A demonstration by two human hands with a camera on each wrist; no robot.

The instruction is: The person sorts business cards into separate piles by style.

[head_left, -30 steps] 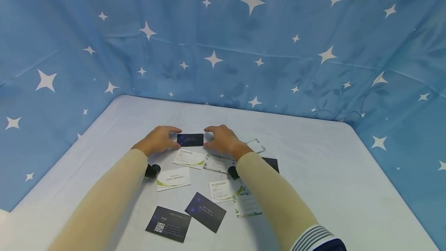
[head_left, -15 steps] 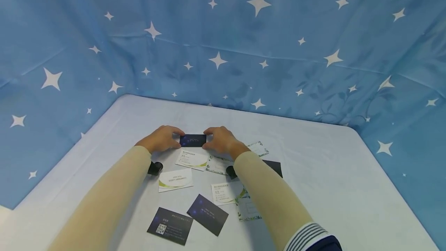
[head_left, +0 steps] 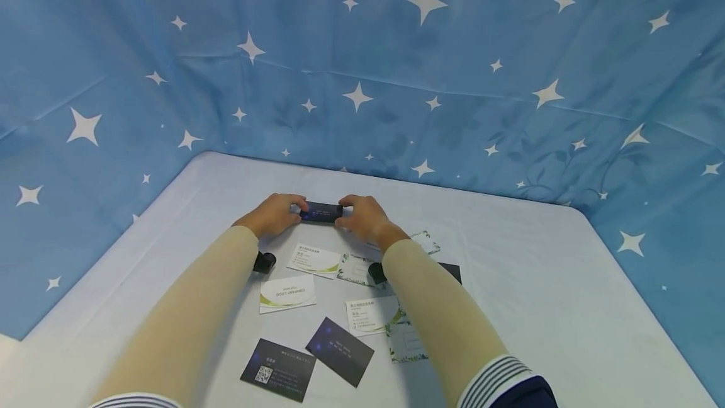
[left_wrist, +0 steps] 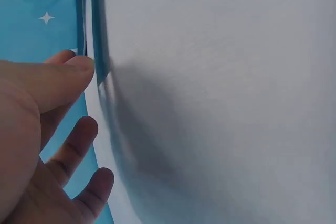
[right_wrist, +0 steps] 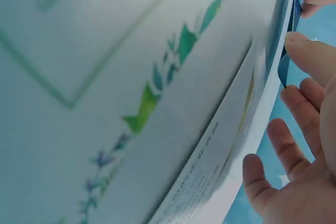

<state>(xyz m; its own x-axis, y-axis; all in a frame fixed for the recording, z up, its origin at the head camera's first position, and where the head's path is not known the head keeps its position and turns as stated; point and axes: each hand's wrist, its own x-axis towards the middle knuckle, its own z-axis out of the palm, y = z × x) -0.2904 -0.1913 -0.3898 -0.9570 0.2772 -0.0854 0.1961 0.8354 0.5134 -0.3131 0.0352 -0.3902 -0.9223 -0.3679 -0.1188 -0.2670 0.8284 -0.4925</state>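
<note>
A dark blue business card (head_left: pixel 321 211) is held between both hands toward the far side of the table. My left hand (head_left: pixel 277 214) pinches its left end between thumb and index finger, the other fingers spread apart in the left wrist view. At the right end, my right hand (head_left: pixel 367 219) pinches it the same way. The card slants slightly, its right end lower in the head view. Only a thin strip of the card (left_wrist: pixel 80 19) shows in the left wrist view. In the right wrist view the card (right_wrist: pixel 283 69) appears edge-on beside the thumb.
Nearer on the white table (head_left: pixel 566 307) lie white and green cards (head_left: pixel 313 260), a logo card (head_left: pixel 287 293), leaf-bordered cards (head_left: pixel 408 342), a dark QR-code card (head_left: pixel 279 370) and another dark card (head_left: pixel 340 351). The right forearm partly covers some. A blue star-patterned curtain (head_left: pixel 362 124) stands behind.
Both hands have closed in on the card's ends and moved it up and slightly right in the head view. It went from level to slightly slanted. The other cards lie as before.
</note>
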